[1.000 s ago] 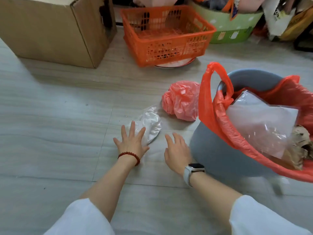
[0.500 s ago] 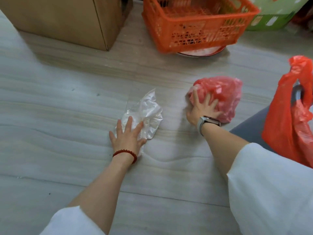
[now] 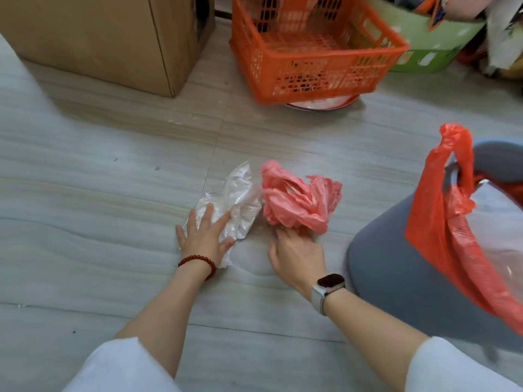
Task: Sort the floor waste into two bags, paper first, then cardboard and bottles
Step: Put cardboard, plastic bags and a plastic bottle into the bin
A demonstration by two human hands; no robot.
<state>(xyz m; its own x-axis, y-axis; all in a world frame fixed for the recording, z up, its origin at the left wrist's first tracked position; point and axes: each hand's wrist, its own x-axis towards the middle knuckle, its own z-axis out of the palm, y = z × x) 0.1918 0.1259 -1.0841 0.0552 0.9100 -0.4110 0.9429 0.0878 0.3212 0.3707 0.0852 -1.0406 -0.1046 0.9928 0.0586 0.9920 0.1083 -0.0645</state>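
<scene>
A crumpled clear plastic bag (image 3: 236, 199) lies on the grey floor, and my left hand (image 3: 205, 236) rests flat on its near end with fingers spread. Right beside it sits a crumpled pink-red plastic bag (image 3: 300, 199). My right hand (image 3: 297, 250) grips that bag's near edge; its fingertips are hidden under the plastic. At the right stands a grey bin (image 3: 396, 278) lined with a red bag (image 3: 441, 205) that holds clear plastic.
A large cardboard box (image 3: 99, 38) stands at the back left. An orange plastic crate (image 3: 314, 46) sits on a round lid at the back centre, with a green tub (image 3: 430, 41) and piled clutter behind it at the right.
My right hand pulled the pink-red bag back toward me, next to the clear bag. My left hand stayed on the clear bag. The view swung so the bin shows more.
</scene>
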